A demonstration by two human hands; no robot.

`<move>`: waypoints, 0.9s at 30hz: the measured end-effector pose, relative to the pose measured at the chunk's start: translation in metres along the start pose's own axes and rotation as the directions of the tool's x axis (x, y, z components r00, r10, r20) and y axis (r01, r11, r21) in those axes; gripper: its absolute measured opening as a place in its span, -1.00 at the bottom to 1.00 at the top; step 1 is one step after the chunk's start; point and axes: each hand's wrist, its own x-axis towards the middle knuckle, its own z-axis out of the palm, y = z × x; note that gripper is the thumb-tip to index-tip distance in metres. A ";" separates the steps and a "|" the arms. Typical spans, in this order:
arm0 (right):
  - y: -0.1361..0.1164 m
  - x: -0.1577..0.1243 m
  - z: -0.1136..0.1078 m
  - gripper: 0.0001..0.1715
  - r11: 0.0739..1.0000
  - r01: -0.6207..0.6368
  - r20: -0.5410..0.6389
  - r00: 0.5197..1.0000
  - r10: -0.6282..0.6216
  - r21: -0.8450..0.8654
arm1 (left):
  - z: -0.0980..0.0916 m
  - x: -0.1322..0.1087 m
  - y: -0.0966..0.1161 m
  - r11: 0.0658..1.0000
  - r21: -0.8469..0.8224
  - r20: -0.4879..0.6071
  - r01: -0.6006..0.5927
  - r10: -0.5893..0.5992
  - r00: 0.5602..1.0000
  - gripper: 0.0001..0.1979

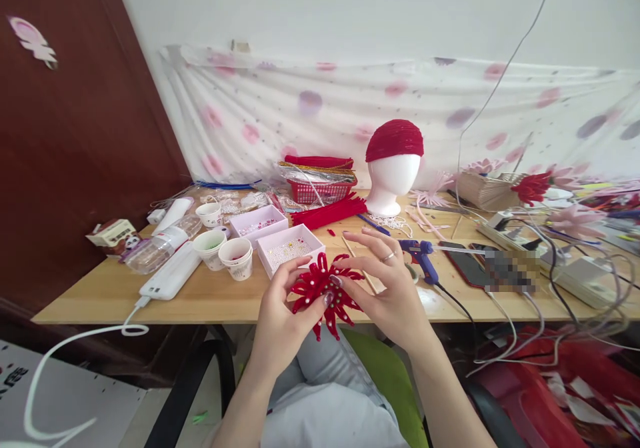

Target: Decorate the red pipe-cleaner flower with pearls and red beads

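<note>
A red fuzzy flower (317, 284) with looped petals and small pearl-like beads is held up over the table's front edge. My left hand (281, 307) grips it from the left, thumb across its front near the middle. My right hand (393, 288) has thumb and index finger closed at the flower's upper right part, while its other fingers stretch out above. Whether a bead sits between those fingertips is hidden. Just beyond the flower stand a white box of small beads (291, 249) and a thin wooden stick (369, 281).
Paper cups (236, 259) and a white power bank (170, 271) are at the left. Behind are red stems (330, 211), a red basket (323, 191) and a white foam head (393, 178) in a red cap. A blue glue gun (423, 259), phones and tangled cables lie right.
</note>
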 end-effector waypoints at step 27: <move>-0.013 0.010 -0.018 -0.79 0.921 0.159 0.121 0.985 -0.123 -0.356 | 0.007 -0.009 -0.010 0.944 0.278 -0.021 -0.177 0.190 0.982 -0.57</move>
